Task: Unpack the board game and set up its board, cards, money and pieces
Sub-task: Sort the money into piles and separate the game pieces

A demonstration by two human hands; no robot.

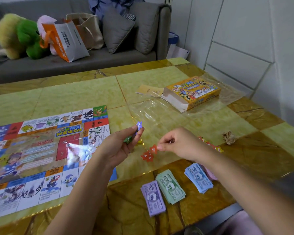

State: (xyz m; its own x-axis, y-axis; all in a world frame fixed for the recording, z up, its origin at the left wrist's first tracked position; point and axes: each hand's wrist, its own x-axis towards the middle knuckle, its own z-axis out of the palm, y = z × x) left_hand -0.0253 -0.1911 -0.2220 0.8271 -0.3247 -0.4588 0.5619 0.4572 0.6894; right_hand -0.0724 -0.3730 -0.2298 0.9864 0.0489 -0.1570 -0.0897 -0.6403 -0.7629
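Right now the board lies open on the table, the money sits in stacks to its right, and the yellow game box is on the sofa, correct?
Not quite. The head view shows the yellow game box on the table too, at its far right on clear plastic wrap, not on the sofa. The board does lie open and the money stacks sit to its right.

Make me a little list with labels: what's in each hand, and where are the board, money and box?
Left hand: holds a purple star token
Right hand: pinches a red star token
Board: spread flat, left on the table
Money: purple stack, green stack, blue stack, near the front edge
Box: yellow, far right
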